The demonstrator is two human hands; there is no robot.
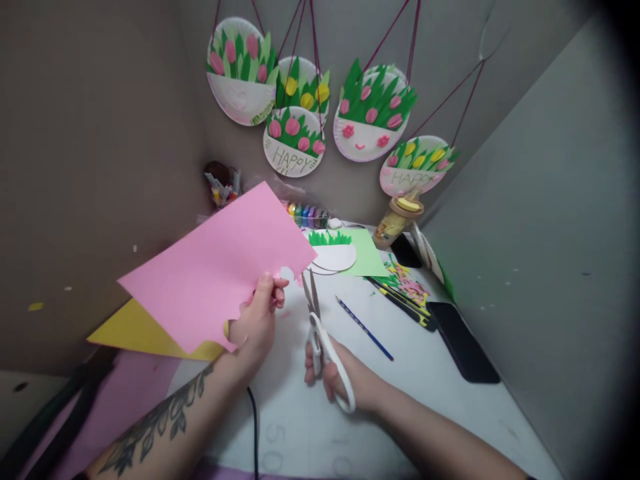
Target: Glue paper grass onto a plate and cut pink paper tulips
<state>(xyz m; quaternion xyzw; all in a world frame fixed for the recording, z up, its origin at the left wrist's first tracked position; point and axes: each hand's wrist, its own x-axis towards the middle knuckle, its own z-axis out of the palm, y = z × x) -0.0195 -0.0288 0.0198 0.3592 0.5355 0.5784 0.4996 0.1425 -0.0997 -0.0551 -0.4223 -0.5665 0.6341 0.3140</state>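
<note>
My left hand (257,320) pinches the lower right edge of a pink paper sheet (215,267) and holds it tilted above the table. Small shapes have been cut out of that edge. My right hand (333,377) grips white-handled scissors (320,333), blades pointing up and nearly closed, just right of the pink sheet and not touching it. A yellow sheet (133,330) lies under the pink one.
On the white table (410,380) lie a blue pencil (365,329), a black phone (463,343), paper scraps (407,287), a green sheet (367,253) with a paper plate (333,257), a glue bottle (397,220) and paint pots (307,215). Flower-decorated plates (370,113) hang on the wall.
</note>
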